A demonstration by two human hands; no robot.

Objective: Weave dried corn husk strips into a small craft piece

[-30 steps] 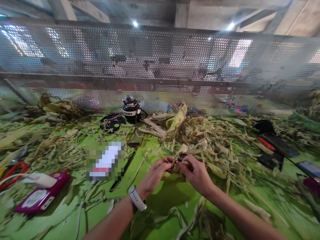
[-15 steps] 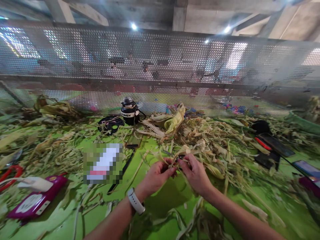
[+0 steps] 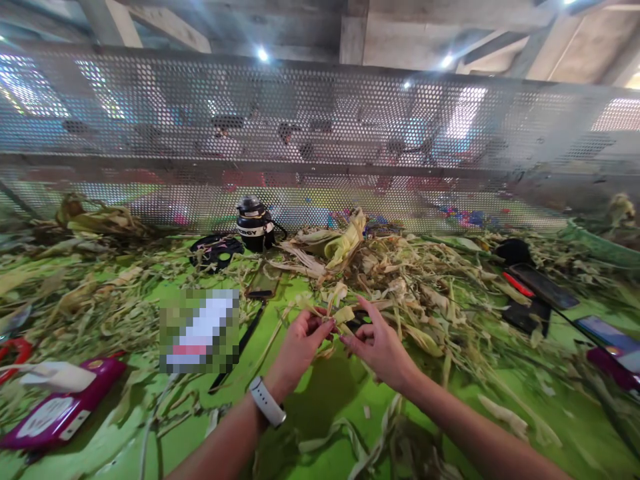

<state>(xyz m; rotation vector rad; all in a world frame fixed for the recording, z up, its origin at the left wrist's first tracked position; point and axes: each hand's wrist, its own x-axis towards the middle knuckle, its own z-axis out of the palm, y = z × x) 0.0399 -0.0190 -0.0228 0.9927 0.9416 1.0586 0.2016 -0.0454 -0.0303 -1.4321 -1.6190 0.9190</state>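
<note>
In the middle of the head view my left hand [image 3: 301,347], with a white watch band at the wrist, pinches a pale strip of dried corn husk [image 3: 343,316]. My right hand [image 3: 383,350] is at the strip's right side. Its index finger points up, while the thumb and a curled finger close on the husk. A dark object [image 3: 361,320] shows between and behind the right fingers; its kind cannot be made out. Beyond the hands lies a heap of dry husks [image 3: 400,273], with a larger folded husk [image 3: 346,243] on it.
The green table [image 3: 335,400] is strewn with husk scraps. A black jug [image 3: 254,227] stands before the perforated metal screen [image 3: 310,147]. At left are a purple power strip [image 3: 65,403] with a white plug and a pixelated pale object [image 3: 203,330]; phones [image 3: 545,283] lie right.
My right index finger has lifted and straightened away from the pinch, and the hands have parted slightly. More of the pale husk strip shows between them. The view has shifted a little.
</note>
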